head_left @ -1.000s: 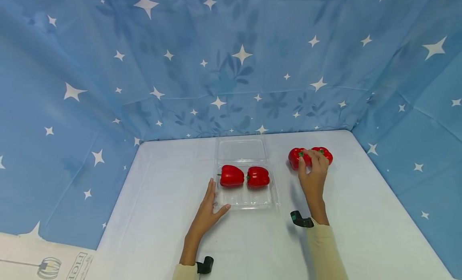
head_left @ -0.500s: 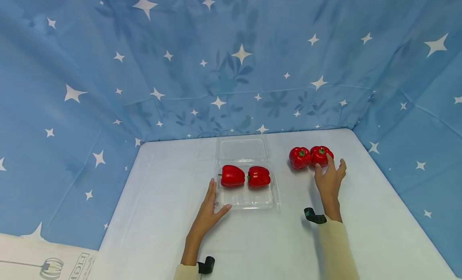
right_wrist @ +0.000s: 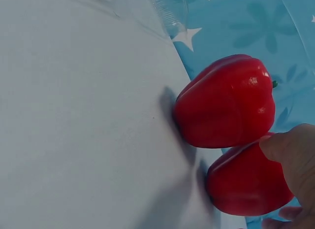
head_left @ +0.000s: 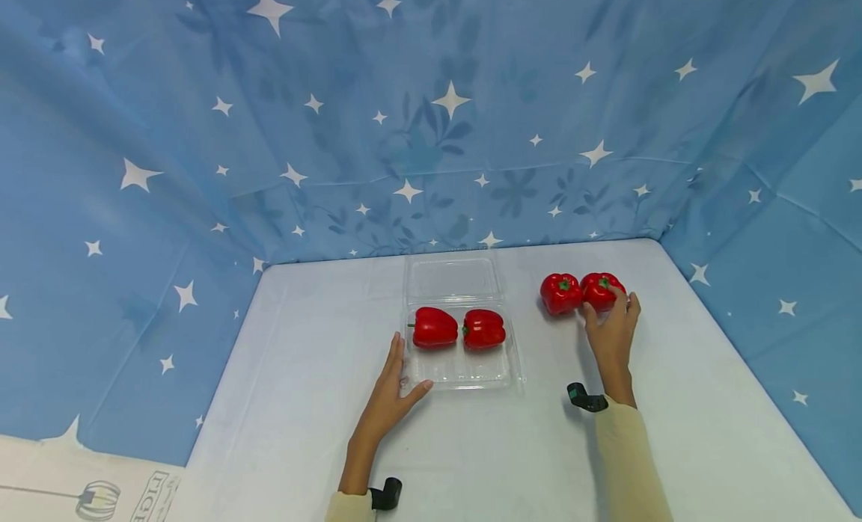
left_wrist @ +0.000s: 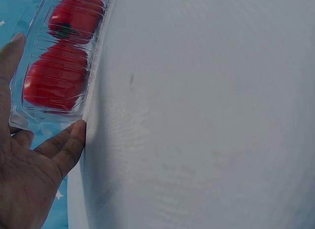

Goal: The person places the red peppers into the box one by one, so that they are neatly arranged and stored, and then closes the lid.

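A clear plastic clamshell container (head_left: 458, 372) lies with its lid folded back, two red bell peppers (head_left: 434, 328) on their sides in its far half. At its left side my left hand (head_left: 387, 402) rests with fingers stretched along the wall and thumb by the near corner. In the left wrist view its fingertips (left_wrist: 78, 128) touch the container's end. To the right, two more bell peppers stand side by side, stems up. My right hand (head_left: 611, 335) grips the right one (head_left: 595, 292) between thumb and fingers. The left one (right_wrist: 226, 103) stands right beside it, untouched by the hand.
The container's transparent lid (head_left: 451, 279) lies flat toward the back of the white table (head_left: 303, 372). A blue star-patterned curtain (head_left: 337, 133) surrounds the table's back and sides. Both wrists wear small black cameras.
My right hand has moved right from above the two standing peppers and closed its thumb and fingers around the right one. My left hand stays at the container.
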Tool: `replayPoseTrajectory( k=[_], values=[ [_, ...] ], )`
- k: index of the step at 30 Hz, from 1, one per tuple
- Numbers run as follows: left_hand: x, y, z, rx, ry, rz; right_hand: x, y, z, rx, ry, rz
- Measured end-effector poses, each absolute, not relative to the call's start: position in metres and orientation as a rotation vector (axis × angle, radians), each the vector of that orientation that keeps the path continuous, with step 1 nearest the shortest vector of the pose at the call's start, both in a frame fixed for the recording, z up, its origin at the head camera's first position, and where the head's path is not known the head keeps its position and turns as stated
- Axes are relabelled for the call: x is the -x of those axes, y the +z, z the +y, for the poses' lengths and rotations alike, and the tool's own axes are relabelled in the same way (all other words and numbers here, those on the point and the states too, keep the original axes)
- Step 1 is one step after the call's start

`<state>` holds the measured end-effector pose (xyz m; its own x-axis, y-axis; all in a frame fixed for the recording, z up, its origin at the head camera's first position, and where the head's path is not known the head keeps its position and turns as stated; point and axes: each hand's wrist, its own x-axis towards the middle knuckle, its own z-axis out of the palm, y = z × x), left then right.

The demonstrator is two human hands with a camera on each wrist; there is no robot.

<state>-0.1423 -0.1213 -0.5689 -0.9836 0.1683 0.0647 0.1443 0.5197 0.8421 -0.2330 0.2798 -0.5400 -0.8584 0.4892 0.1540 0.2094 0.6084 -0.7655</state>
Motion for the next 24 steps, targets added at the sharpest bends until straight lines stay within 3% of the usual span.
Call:
replayPoseTrajectory(
  k=[24],
  values=[
    [0.1419, -0.5655, -0.1207, -0.273, 1.508, 2.711, 0.2308, -0.5417, 0.2876, 0.692, 1.379, -2.185]
  ],
)
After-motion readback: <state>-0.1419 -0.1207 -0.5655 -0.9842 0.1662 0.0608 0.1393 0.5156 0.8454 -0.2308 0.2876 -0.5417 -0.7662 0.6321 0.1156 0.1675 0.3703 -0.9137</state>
